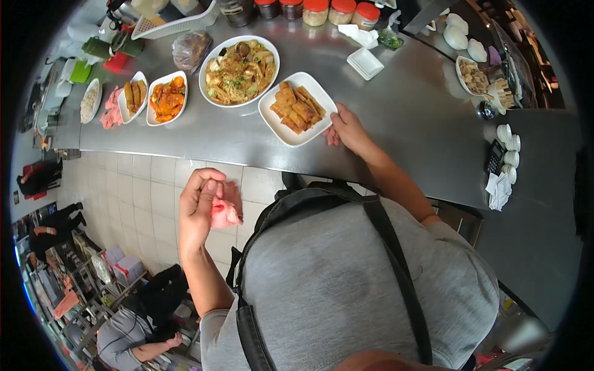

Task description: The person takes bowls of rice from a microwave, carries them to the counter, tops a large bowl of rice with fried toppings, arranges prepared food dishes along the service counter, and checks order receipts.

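Observation:
My right hand (348, 128) grips the right corner of a white square plate (295, 141) on the steel counter, thumb at the rim and fingers lower down. Golden fried rolls (298, 107) are piled on that plate. In front of the counter, over the floor, my left hand (199, 201) is closed around a crumpled pink cloth (226, 214). Left of the plate is a large round bowl of noodles (240, 71) topped with vegetables. Farther left stand a dish of orange saucy food (167, 101), a small dish of rolls (135, 97) and a plate of rice (90, 102).
Red-lidded jars (315, 11), a white basket (176, 23) and a tied plastic bag (191, 51) line the back. White square dishes (365, 63) are stacked behind the plate. A second pink cloth (112, 110) lies at left. Another person (127, 331) works behind, lower left.

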`<action>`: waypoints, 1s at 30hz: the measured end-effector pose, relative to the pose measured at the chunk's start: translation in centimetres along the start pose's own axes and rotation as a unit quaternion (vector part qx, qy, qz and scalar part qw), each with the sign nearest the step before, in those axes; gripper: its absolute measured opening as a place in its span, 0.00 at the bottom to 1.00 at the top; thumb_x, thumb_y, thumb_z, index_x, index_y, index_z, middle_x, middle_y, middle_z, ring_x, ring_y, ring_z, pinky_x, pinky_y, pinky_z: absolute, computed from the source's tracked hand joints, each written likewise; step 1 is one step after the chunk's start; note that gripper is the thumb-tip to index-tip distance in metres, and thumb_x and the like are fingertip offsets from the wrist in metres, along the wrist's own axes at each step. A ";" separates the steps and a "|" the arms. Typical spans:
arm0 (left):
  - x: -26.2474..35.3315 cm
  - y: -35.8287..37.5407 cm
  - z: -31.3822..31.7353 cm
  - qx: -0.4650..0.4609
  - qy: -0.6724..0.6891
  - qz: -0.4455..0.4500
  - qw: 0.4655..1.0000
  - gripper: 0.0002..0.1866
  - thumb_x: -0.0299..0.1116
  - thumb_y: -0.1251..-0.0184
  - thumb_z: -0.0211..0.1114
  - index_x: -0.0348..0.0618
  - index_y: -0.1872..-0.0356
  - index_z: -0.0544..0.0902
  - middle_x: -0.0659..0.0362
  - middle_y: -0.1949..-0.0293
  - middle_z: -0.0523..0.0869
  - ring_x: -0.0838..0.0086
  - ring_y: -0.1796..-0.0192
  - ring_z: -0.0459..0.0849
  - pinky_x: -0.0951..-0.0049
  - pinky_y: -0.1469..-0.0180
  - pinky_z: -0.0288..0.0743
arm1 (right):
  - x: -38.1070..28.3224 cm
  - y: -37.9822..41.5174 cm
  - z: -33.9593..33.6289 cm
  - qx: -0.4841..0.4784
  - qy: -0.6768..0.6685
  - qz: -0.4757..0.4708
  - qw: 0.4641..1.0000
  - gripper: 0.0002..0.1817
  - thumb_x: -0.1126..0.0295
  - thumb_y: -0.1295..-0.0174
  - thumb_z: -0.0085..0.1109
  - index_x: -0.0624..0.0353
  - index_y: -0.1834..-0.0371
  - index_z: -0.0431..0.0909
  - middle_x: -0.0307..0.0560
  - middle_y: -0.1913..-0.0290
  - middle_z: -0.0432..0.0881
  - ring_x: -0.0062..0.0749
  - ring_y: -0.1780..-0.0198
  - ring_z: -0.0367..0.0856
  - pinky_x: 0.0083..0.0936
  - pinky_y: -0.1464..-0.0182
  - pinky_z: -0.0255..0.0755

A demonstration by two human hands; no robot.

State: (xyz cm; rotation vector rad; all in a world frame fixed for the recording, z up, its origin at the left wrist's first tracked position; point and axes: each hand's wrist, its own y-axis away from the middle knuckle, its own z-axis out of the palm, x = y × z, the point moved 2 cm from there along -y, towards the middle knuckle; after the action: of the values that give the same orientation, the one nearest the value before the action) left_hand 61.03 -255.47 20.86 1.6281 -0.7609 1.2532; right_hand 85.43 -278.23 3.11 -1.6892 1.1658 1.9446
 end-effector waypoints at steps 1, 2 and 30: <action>0.6 -0.3 -0.1 -0.002 0.032 0.026 0.999 0.07 0.29 0.23 0.50 0.37 0.59 0.76 0.63 0.71 0.74 0.80 0.68 0.72 0.82 0.62 0.70 | -0.2 0.8 -0.1 0.007 0.001 0.008 1.000 0.14 0.67 0.24 0.35 0.62 0.43 0.65 0.44 0.72 0.79 0.25 0.82 0.77 0.21 0.80 0.71; 0.6 -0.6 -0.1 -0.004 0.043 0.027 0.999 0.08 0.27 0.23 0.50 0.35 0.60 0.76 0.62 0.69 0.73 0.78 0.68 0.72 0.80 0.59 0.70 | -0.3 1.9 -0.5 0.019 0.002 0.015 1.000 0.14 0.67 0.24 0.35 0.62 0.45 0.66 0.43 0.73 0.78 0.25 0.82 0.77 0.22 0.81 0.71; -15.6 -11.0 7.3 0.258 -0.206 0.239 0.913 0.22 0.19 0.33 0.47 0.35 0.38 0.74 0.41 0.38 0.74 0.48 0.32 0.70 0.54 0.27 0.56 | -0.5 -0.9 -27.2 0.447 -0.221 -0.034 0.866 0.18 0.61 0.25 0.46 0.57 0.38 0.62 0.47 0.56 0.78 0.31 0.67 0.81 0.27 0.67 0.78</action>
State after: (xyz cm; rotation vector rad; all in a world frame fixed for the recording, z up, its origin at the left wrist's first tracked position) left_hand 68.91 -258.82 2.26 2.2737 -1.2196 1.5642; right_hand 104.54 -297.65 4.05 -0.7319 1.4482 1.2786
